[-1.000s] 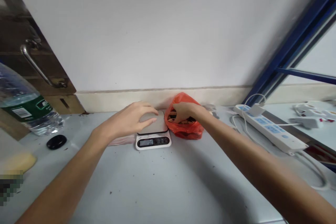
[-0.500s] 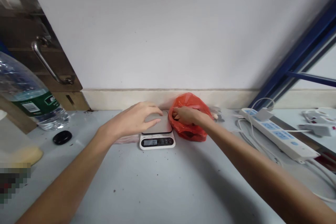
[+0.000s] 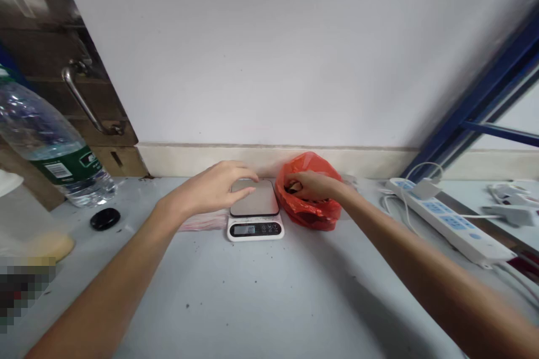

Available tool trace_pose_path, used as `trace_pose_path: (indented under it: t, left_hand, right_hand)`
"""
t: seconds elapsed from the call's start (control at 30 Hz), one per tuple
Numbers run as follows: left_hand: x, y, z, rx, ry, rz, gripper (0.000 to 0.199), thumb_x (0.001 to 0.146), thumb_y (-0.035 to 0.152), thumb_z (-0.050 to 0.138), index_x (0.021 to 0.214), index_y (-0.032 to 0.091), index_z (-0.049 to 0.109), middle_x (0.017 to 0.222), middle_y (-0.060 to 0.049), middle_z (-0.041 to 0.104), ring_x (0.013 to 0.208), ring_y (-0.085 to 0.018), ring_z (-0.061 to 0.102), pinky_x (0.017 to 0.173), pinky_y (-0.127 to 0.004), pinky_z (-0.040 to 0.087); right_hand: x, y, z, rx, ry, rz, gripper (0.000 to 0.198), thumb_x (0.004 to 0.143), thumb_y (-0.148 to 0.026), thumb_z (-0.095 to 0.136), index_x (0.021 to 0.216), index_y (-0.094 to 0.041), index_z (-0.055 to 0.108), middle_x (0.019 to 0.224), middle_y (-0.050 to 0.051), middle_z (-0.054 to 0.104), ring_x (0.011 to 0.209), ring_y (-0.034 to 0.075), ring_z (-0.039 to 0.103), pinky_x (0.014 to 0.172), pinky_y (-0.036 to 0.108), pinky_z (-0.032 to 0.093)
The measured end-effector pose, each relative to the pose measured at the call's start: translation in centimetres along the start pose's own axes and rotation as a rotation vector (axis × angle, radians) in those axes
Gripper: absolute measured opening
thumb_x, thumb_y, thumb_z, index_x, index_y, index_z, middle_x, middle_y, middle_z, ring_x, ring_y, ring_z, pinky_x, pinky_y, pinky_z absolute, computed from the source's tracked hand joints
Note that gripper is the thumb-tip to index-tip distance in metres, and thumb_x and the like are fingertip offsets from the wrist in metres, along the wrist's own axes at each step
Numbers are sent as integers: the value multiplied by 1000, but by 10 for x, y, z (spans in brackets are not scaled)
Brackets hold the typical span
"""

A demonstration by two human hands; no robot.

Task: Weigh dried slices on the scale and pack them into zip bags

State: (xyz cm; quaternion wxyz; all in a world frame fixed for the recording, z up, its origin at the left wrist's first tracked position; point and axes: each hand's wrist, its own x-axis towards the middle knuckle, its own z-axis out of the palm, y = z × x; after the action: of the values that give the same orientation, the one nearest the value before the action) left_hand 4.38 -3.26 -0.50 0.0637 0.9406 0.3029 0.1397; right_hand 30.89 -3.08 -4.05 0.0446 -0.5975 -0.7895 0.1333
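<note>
Red bag [image 3: 314, 220] at 3 o'clock from the scale [image 3: 259, 202] looks soft, kinda slippery, so hold its rim [image 3: 309, 158]; your left grip [image 3: 214, 188] is spread, right grip [image 3: 312, 185] inside, can't tell if pinching.

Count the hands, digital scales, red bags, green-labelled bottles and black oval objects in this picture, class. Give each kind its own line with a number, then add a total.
Left hand and right hand: 2
Digital scale: 1
Red bag: 1
Green-labelled bottle: 1
Black oval object: 1
Total: 6
</note>
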Motion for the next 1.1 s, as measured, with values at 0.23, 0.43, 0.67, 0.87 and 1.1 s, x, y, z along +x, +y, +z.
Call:
trace_pose_path:
  t: [0.23,0.43,0.67,0.87,1.1]
  left_hand:
    - [-2,-3,-4,9,-34,-40,32,98,33,49,118,20,70,119,-7,72,109,-23,65,96,-34,48]
    - [-2,-3,-4,8,-43,-44,34,97,34,49,119,20,70,120,-7,72,110,-24,64,98,-34,47]
    - [-2,-2,-3,7,-70,-65,35,97,35,49,120,20,70,120,-7,72,110,-24,65,97,-34,48]
    - [-2,-6,-5,-5,-101,-92,38,96,38,48,122,20,69,124,-7,72,112,-24,64,98,-34,48]
    - [-6,-11,-13,2,-186,-175,42,93,40,48,126,22,68,130,-6,71,119,-25,62,101,-34,46]
  right_hand:
    - [-13,-2,-19,239,-125,200,29,92,-32,60,120,-24,62,93,4,70,56,13,59,48,25,45]
    - [-22,2,-30,289,-33,155,16,91,-34,59,101,-22,63,84,2,65,61,15,59,55,29,48]
    - [-20,15,-22,281,73,69,16,88,-39,58,86,-24,61,73,0,61,66,17,57,56,29,43]
    - [-26,14,-36,287,226,151,21,86,-44,62,88,-23,64,76,1,64,68,16,57,59,27,43]
    - [-27,2,-60,318,229,279,13,88,-34,66,88,-21,63,74,1,64,66,15,60,61,26,46]
